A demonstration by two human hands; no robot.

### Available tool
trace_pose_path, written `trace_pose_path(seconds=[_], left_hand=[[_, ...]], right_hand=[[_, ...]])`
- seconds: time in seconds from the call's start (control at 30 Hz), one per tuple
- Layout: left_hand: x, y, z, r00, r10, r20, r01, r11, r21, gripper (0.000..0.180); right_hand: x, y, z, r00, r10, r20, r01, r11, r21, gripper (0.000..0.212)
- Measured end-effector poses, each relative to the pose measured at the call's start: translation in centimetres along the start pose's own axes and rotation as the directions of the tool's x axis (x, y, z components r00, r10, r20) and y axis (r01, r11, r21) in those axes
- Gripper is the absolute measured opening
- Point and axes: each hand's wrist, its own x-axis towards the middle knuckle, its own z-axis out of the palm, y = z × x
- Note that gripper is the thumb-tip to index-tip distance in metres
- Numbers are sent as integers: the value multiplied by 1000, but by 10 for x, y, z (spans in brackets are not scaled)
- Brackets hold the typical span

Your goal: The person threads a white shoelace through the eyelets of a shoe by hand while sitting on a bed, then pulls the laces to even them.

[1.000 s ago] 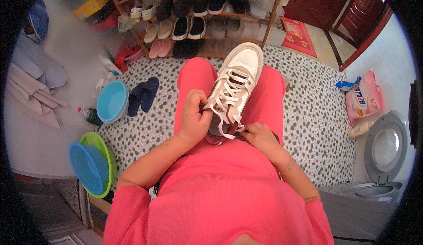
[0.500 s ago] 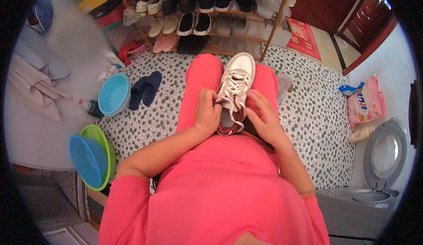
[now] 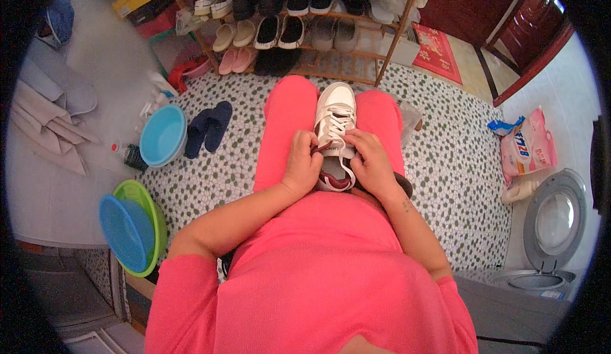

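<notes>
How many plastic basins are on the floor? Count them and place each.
3: a light blue basin beside the dark slippers, and a blue basin nested in a green basin at lower left. Others may be hidden.

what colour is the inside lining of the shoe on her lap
Dark maroon; the sneaker itself is white. It shows in the head view, between both hands.

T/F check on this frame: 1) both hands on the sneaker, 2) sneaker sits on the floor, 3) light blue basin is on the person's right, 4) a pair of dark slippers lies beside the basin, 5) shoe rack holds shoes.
1) True: left hand and right hand both hold the white sneaker at its laces.
2) False: it rests on the person's lap.
3) False: the basin is on the left.
4) True: slippers.
5) True: shoe rack.
</notes>
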Motion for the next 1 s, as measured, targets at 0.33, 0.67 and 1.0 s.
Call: trace_pose_path(seconds=[0.33, 0.67, 1.0], left_hand=[[7, 7, 0, 998, 31, 54, -30, 999, -11, 24], [1, 6, -6, 991, 84, 103, -84, 996, -5, 21], [14, 12, -16, 952, -38, 304, 42, 999, -6, 27]], right_hand=[[14, -11, -12, 998, 39, 40, -34, 993, -114, 26], [3, -13, 1, 983, -92, -157, 84, 995, -56, 13], [10, -13, -21, 997, 79, 10, -79, 969, 232, 13]])
